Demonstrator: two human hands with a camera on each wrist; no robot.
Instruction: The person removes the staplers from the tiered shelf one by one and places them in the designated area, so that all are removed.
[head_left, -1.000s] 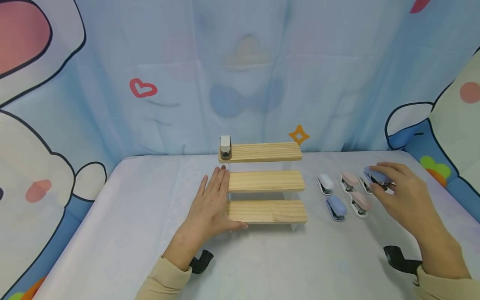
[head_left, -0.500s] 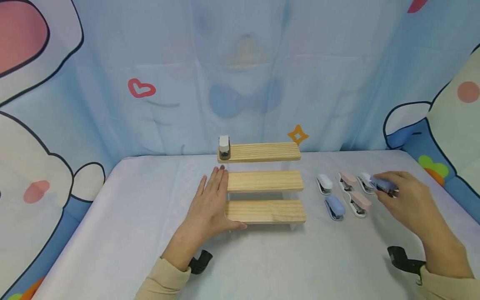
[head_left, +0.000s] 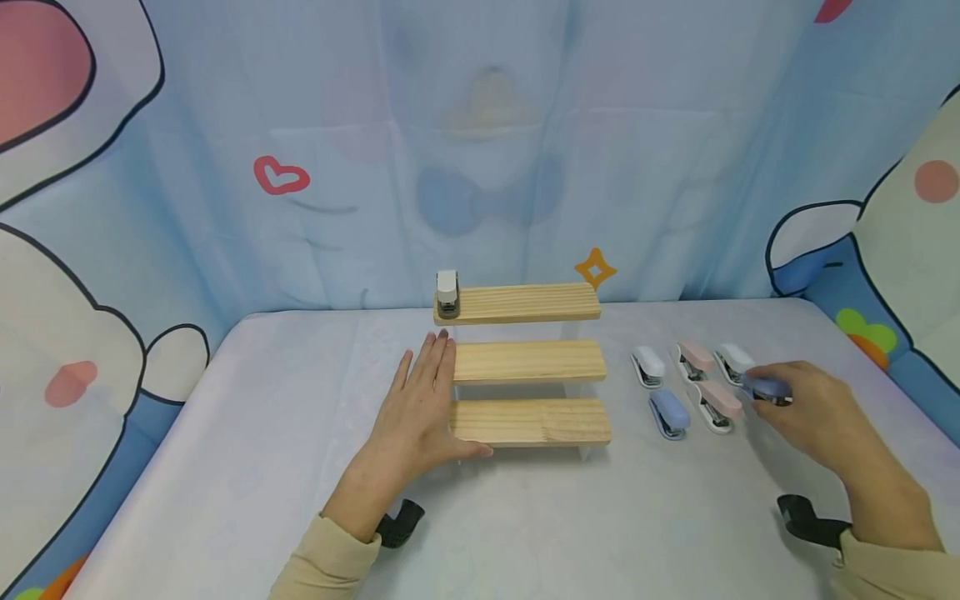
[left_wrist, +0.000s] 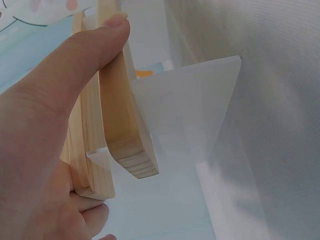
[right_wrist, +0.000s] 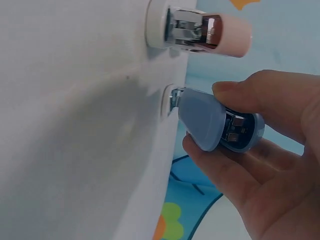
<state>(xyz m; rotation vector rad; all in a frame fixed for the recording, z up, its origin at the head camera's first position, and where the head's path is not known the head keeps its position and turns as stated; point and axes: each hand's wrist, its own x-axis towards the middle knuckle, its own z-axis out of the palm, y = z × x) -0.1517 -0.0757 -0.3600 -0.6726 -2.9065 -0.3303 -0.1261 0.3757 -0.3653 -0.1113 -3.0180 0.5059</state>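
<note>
My right hand pinches a small blue stapler between thumb and fingers, above the table at the right. Just left of it, a white stapler stands on the cloth. My left hand lies against the left end of a three-tier wooden rack, fingers straight. In the left wrist view its thumb rests on the lowest board, and other fingertips show behind the board above. A stapler with a white top stands at the left end of the top tier.
Between rack and right hand stand two pink staplers, one farther back and one nearer. Left of them are another white stapler and another blue stapler. A printed blue curtain hangs behind the table.
My right hand has drawn the blue stapler toward the near side and slightly right, uncovering the white stapler beside it. The left hand stays against the rack.
</note>
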